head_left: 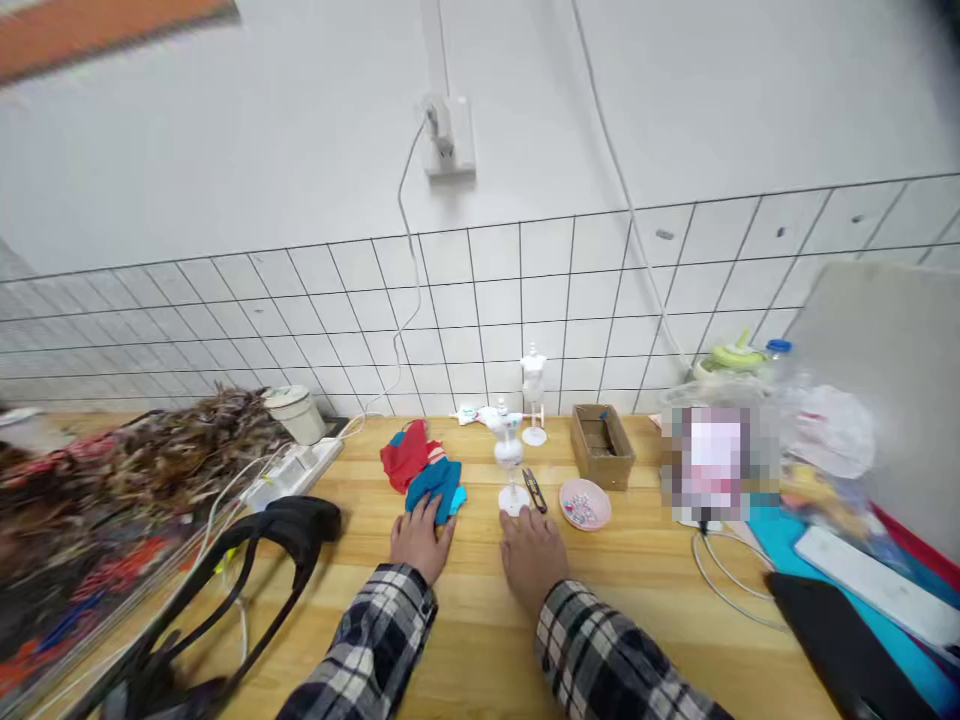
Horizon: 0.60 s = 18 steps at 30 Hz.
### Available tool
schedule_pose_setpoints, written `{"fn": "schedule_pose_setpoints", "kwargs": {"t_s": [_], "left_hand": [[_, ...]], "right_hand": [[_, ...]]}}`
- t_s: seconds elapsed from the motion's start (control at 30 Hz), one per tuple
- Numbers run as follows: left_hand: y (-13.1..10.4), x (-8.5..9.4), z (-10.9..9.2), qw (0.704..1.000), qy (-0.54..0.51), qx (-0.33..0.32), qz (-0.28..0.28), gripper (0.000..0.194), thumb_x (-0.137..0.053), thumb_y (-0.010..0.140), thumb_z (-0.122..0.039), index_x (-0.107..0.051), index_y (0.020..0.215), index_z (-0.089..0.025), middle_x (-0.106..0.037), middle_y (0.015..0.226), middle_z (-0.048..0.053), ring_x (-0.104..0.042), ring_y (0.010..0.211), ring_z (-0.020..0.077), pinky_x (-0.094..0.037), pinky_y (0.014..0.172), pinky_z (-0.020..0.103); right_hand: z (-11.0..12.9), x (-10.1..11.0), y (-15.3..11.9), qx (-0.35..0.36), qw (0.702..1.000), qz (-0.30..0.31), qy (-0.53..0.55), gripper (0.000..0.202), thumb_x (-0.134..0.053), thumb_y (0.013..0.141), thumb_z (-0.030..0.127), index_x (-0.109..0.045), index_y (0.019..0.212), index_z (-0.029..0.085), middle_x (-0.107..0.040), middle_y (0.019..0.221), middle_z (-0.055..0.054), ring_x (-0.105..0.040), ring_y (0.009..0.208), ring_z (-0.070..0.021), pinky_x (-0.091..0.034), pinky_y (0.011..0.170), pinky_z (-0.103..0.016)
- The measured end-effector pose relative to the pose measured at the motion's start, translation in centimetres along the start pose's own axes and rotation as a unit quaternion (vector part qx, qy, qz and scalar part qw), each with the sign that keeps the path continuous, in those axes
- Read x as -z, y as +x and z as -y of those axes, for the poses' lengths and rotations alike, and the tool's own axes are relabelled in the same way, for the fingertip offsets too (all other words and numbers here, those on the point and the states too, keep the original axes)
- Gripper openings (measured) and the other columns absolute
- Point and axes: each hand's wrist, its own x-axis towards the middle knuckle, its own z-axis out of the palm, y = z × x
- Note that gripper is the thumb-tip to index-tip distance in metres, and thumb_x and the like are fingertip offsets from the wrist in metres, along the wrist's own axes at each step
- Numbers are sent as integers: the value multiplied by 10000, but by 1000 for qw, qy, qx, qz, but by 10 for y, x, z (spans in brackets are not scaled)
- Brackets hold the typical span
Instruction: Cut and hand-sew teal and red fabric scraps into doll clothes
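Note:
My left hand (422, 541) lies palm down on the table, its fingertips on a teal piece of cloth (433, 490). Beside that cloth is a red piece of cloth (406, 455). Flat on the wood, my right hand (534, 556) has its fingers stretched out at the round base of a small white mannequin on a stand (508, 450). Just right of this stand are dark thread snips (535, 490). A pink bowl (586, 483) of small beads stands farther right. Both hands are open and appear to grip nothing.
Behind stands a second mannequin (533, 385), near a cardboard box (602, 460). A black headset-like strap frame (292, 525) and a power strip (292, 475) lie left, by heaped dark material (172, 470). Right are a cable (735, 590) and a black phone-like slab (844, 640).

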Motion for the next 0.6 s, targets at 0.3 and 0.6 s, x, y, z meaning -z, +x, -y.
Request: {"fn": "schedule_pose_setpoints", "kwargs": {"t_s": [0.3,0.6], "left_hand": [[-18,21,-15,993,19,57,-103,552,-515,831,-433,-504,1351,-249,-482,1438,90,-467,1207,342,-360,923,513],[-51,14,-95,974,-65,-216,-24,555,-549,827,-452,-515,1337,-236,-561,1299,125,-484,1180,323,-334,1035,490]], "right_hand": [[-34,27,-20,9,998,-55,14,331,-531,886,308,-603,1209,306,-472,1388,-68,-449,1142,-254,-314,927,-376],[-106,38,-29,-85,988,-101,-77,248,-529,914,413,-688,1052,283,-580,924,-69,-484,883,-228,-295,773,-356]]}}
